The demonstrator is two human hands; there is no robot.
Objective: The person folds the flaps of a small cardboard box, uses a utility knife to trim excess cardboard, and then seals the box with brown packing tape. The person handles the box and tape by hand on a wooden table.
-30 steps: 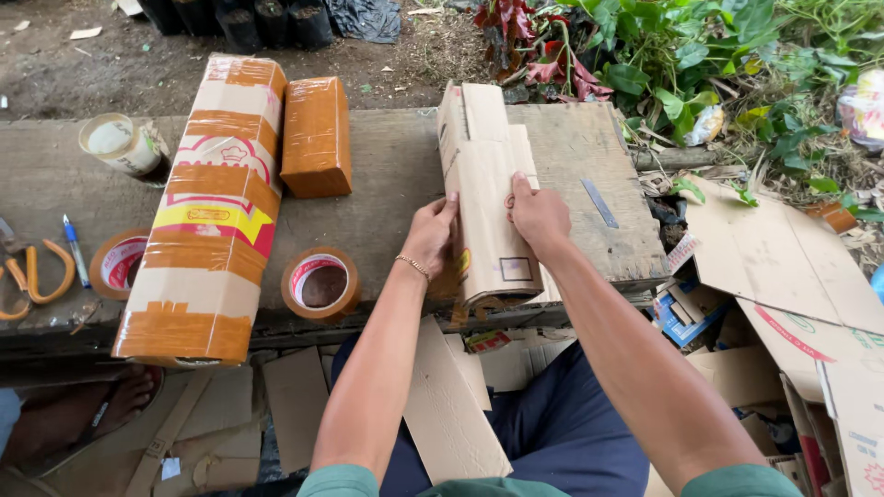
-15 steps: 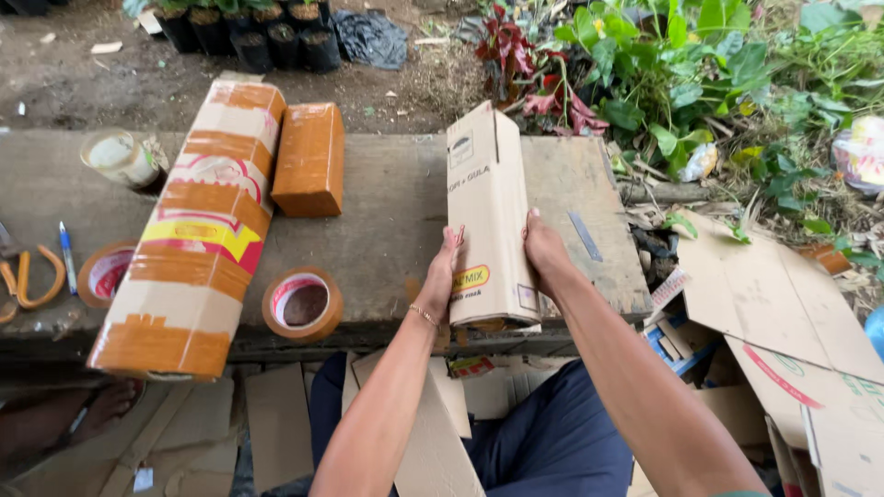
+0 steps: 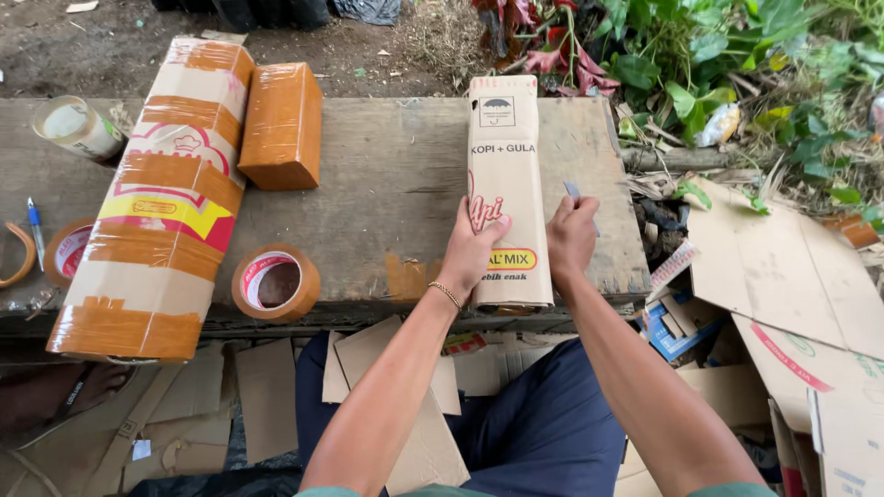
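left hand (image 3: 474,244) grip flat against tall brown printed cardboard box (image 3: 505,189) on worn wooden table (image 3: 387,175); right hand (image 3: 571,241) closed beside it, on a small grey blade by the look; box likely light, stiff, crushable; hold by side panels

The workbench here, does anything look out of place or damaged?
The long taped package overhangs the front edge of the wooden bench, its tape patchy and wrinkled. The cardboard box under the left hand lies straight and undamaged.
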